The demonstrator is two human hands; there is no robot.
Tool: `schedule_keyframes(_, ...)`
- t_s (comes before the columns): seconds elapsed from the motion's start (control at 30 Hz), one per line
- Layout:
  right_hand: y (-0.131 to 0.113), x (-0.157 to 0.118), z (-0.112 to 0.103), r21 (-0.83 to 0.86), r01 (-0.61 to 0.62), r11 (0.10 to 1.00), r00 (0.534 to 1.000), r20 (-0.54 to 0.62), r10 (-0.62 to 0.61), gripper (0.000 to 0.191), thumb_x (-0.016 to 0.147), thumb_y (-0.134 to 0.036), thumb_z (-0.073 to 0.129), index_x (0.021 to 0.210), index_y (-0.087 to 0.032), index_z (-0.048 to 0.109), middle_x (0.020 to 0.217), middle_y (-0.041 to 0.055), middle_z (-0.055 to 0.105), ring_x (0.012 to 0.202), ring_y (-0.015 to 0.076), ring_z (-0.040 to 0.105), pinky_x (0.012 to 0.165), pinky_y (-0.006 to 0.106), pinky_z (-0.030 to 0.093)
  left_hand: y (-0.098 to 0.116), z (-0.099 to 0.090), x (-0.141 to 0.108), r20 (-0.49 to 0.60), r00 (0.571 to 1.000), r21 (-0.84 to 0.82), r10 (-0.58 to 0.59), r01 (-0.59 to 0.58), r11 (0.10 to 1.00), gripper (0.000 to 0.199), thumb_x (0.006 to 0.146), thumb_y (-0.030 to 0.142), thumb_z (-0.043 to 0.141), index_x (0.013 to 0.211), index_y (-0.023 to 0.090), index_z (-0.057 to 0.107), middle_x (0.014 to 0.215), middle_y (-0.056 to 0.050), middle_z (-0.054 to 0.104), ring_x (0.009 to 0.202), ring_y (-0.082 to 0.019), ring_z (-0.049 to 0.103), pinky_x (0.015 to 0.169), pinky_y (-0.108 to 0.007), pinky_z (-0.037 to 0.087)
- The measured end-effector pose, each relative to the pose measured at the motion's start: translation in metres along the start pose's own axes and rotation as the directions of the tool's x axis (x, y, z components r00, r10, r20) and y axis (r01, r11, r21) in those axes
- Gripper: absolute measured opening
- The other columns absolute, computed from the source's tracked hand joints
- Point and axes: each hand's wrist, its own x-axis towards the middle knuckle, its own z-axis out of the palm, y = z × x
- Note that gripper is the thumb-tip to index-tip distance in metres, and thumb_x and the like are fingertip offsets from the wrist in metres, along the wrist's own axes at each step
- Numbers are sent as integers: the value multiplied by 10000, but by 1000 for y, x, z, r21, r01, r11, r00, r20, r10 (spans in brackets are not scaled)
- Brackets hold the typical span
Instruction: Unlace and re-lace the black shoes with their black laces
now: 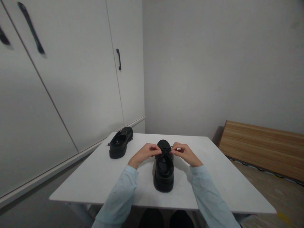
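A black lace-up shoe [163, 177] stands at the middle of the white table, its toe pointing away and its heel towards me. My left hand [150, 150] is at the left side of its laces, thumb and fingers pinched together. On the right side of the laces, my right hand [181, 151] pinches a dark lace [170, 148] between thumb and fingertips. What the left fingertips hold is too small to make out. A second black shoe [120, 142] sits at the table's back left, its lace end sticking out to the left.
The white table [95, 180] reaches to the wall. White cabinets [90, 79] with dark handles line the left. A wooden board [261, 148] leans at the right, with a dark cable along its foot.
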Motion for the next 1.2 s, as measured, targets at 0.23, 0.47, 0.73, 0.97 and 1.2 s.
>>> schedule_keyframes(0.23, 2, 4, 11, -103, 157, 982, 985, -59, -163, 111, 796, -337, 678, 809, -241, 733, 1040, 69, 682, 1037, 222, 559, 952, 412, 379, -9, 7, 6, -13, 996, 9, 94, -94, 996, 276, 650, 351, 751, 806, 126, 721, 725, -38, 638, 654, -119, 521, 642, -253, 377)
schedule_keyframes(0.47, 2, 5, 19, 55, 77, 995, 994, -84, -72, 154, 773, -360, 695, 810, -218, 744, 914, 72, 726, 939, 221, 633, 896, 393, 451, -11, 8, 8, -82, 958, 288, 276, -242, 926, 222, 682, 380, 733, 741, 166, 732, 765, -27, 584, 684, -121, 483, 634, -250, 347)
schedule_keyframes(0.73, 5, 6, 20, 60, 72, 996, 995, -78, -67, 171, 781, -366, 685, 806, -208, 747, 883, 71, 719, 879, 206, 641, 836, 358, 468, -14, 16, 9, -169, 943, 387, 287, -205, 899, 238, 652, 373, 751, 776, 178, 695, 799, -10, 550, 741, -141, 499, 661, -255, 368)
schedule_keyframes(0.97, 5, 7, 22, 64, 79, 995, 993, -94, -73, 192, 783, -381, 678, 804, -202, 742, 870, 72, 711, 859, 198, 633, 820, 349, 471, -14, 20, 8, -175, 940, 420, 294, -199, 885, 146, 678, 286, 711, 767, 174, 682, 820, -12, 541, 765, -145, 524, 706, -258, 401)
schedule_keyframes(1.2, 8, 8, 23, 76, 74, 994, 993, -99, -66, 184, 778, -381, 680, 795, -203, 722, 886, 68, 703, 878, 199, 630, 832, 348, 471, -8, 28, 7, -168, 917, 520, 361, -228, 823, 49, 673, 164, 627, 696, 176, 585, 753, -6, 553, 767, -166, 514, 715, -270, 400)
